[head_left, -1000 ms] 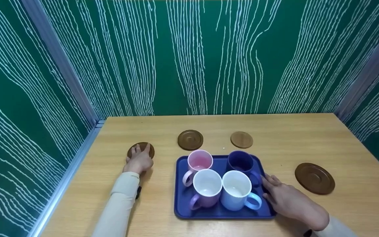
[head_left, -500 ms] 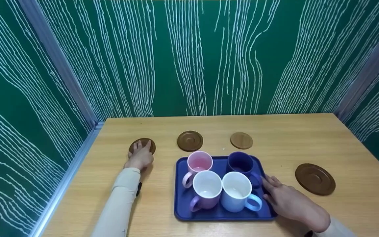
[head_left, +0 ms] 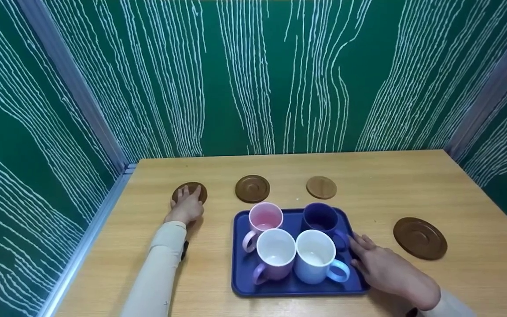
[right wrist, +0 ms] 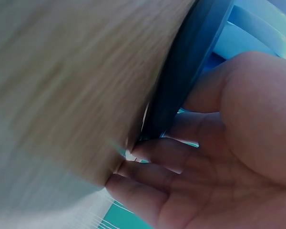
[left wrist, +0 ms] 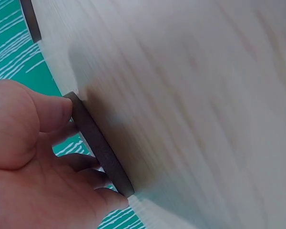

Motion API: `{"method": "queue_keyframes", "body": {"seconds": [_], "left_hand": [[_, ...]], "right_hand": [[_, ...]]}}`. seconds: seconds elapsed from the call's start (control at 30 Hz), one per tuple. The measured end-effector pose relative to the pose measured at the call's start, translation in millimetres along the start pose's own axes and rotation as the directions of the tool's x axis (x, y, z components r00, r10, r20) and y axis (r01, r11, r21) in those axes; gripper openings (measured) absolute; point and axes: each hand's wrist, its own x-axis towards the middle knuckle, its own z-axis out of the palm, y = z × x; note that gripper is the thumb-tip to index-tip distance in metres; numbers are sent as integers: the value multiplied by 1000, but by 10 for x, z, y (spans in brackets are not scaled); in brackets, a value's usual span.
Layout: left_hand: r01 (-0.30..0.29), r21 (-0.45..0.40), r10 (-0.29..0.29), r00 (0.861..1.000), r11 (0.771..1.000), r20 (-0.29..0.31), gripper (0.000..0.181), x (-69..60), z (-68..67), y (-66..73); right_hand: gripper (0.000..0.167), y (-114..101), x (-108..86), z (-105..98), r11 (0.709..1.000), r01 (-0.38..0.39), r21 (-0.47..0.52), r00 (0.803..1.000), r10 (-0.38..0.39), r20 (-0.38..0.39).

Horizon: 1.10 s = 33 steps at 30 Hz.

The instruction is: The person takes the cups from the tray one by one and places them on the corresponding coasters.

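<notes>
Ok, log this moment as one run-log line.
left hand: touching leftmost coaster | right hand: touching blue tray's right edge | on tray: four mugs | three other coasters: on table

Booth-like workspace: green, white-lined panels (head_left: 297, 88), grey corner posts (head_left: 72, 83), wooden table (head_left: 218, 264).

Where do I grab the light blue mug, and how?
Probably best by the handle, coming from the right. The light blue mug stands upright and its loop sticks out right, toward the edge of the blue tray, while the purple mug stands close on its left and the dark blue mug behind it.
</notes>
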Motion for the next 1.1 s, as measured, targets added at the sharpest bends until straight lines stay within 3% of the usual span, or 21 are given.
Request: {"method": "queue_keyframes", "body": {"seconds": [0.47,0.53,0.67,0.9,1.1], "left_hand": [[16,-20,-16,1000,1000,11,62,98,-5,-14],[8,-22,-8,1000,1000,-2,63,172,37,-59],[7,-29,-7,1000,1000,-18,63,183,45,-58],[24,-18,-24,1000,1000,7,63,108,-2,19],[4,-1,-4,1000,1000,7,64,84,-17,34]], "right_hand": [[55,-37,-13,-20,1000,19,-8,1000,-19,0],[55,-37,-12,-26,1000,18,-11,1000,-18,-3],[55,-30,-9,-41,1000,16,-15,1000,-17,-9],[56,-12,-1,-42,1000,-18,-4,999,18,40],[56,-4,7,-51,999,-52,9,997,51,63]]}}
